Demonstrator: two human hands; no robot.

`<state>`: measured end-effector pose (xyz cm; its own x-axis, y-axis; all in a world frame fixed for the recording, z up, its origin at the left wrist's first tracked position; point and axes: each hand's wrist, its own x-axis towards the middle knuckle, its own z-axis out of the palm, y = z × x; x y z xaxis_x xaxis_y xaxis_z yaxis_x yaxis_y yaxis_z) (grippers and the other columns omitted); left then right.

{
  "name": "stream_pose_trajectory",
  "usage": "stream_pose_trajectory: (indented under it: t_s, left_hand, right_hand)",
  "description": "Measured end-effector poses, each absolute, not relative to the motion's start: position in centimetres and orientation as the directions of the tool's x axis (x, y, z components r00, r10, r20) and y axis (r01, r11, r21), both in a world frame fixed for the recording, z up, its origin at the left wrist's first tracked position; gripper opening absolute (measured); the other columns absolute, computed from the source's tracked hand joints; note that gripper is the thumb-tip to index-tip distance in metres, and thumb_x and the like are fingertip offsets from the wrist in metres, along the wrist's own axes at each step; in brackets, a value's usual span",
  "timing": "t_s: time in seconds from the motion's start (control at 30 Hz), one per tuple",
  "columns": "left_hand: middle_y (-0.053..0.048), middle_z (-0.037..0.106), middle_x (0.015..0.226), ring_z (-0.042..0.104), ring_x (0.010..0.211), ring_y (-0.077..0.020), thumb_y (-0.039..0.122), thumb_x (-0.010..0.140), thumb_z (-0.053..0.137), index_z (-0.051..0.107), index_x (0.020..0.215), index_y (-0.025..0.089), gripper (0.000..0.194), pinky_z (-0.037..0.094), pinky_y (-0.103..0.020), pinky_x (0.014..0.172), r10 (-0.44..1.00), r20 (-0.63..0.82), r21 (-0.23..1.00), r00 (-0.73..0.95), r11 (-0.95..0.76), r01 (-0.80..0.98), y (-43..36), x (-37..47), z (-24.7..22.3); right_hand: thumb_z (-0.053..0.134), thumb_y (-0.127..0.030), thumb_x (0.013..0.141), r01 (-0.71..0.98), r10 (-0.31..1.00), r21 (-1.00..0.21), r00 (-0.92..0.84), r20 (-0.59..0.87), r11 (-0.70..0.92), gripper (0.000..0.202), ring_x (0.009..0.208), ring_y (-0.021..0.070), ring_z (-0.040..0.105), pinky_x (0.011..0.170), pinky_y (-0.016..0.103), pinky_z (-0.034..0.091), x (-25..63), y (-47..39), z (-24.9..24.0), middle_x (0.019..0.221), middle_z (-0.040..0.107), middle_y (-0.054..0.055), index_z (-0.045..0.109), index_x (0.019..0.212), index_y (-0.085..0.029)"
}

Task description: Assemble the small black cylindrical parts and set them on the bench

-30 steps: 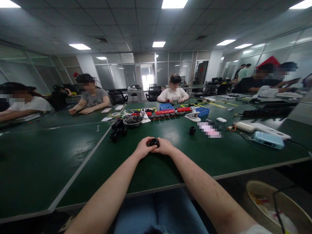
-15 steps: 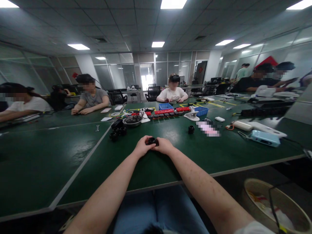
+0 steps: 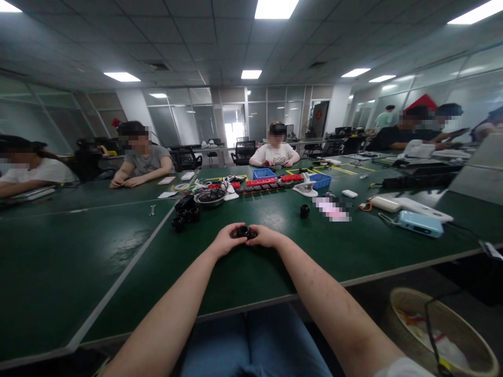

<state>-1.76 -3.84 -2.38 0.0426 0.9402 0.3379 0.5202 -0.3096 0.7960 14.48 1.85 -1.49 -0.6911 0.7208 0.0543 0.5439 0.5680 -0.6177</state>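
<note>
Between my two hands, low over the green table (image 3: 259,272), is a small round black part (image 3: 244,231). My left hand (image 3: 228,240) closes on its left side, thumb toward the near edge. From the right, my right hand (image 3: 264,236) grips the same part, its fingers partly hidden behind it. A similar black part (image 3: 304,211) stands alone to the right. Several more black parts (image 3: 185,213) are grouped to the left, beside a dark round dish (image 3: 210,197).
Farther back lie red strips (image 3: 261,181), blue bins (image 3: 320,180) and a white clamp-like stand (image 3: 305,187). A light blue device (image 3: 420,223) rests at right. A waste basket (image 3: 444,324) stands below the edge. People sit around the table.
The view has shifted slightly. Both hands sit a little lower in the picture, still around the black part, and my fingers have changed position slightly.
</note>
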Motion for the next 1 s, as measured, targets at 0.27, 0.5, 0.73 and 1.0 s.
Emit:
stream_pose_trajectory:
  t_s: [0.27,0.5,0.73,1.0]
  left_hand:
    - [-0.004,0.062,0.087,0.057,0.078,-0.0189,0.027,0.06,0.069,0.058,0.102,0.017,0.045,0.045,-0.033,0.072,0.923,0.38,0.759,-0.054,-0.278,0.588,-3.1,-1.7,-3.5]
    - [-0.005,0.063,0.094,0.058,0.083,-0.0183,0.025,0.062,0.068,0.055,0.109,0.017,0.049,0.045,-0.03,0.076,0.929,0.369,0.761,0.01,-0.309,0.57,-3.6,-1.6,-2.9]
    - [-0.003,0.063,0.083,0.058,0.076,-0.0188,0.027,0.059,0.069,0.058,0.096,0.016,0.04,0.046,-0.031,0.07,0.921,0.385,0.749,-0.062,-0.272,0.604,-3.5,-1.2,-3.1]
    - [-0.004,0.061,0.088,0.057,0.082,-0.0189,0.023,0.062,0.066,0.054,0.107,0.016,0.047,0.044,-0.032,0.076,0.911,0.409,0.739,-0.062,-0.29,0.609,-3.8,-1.1,-2.9]
  right_hand:
    - [0.06,-0.052,0.063,0.717,0.863,-0.497,-0.48,0.155,0.489,0.057,0.091,0.0285,0.051,0.075,0.04,0.037,12.4,-0.3,-2.4,0.101,0.054,0.016,0.046,0.102,-0.013]
    - [0.065,-0.034,0.063,0.605,0.752,-0.548,-0.656,0.069,0.578,0.037,0.076,0.0163,0.056,0.066,0.026,0.04,14.1,1.7,-1.8,0.087,0.06,0.002,0.056,0.094,-0.017]
    - [0.067,-0.042,0.058,0.648,0.806,-0.532,-0.58,0.12,0.545,0.039,0.076,0.0197,0.055,0.064,0.028,0.04,13.5,1.4,-2.2,0.083,0.059,0.005,0.056,0.085,-0.016]
    - [0.067,-0.039,0.056,0.613,0.827,-0.596,-0.536,0.169,0.519,0.05,0.099,0.0297,0.047,0.081,0.041,0.034,13.1,0.1,-1.8,0.101,0.054,0.012,0.055,0.098,-0.015]
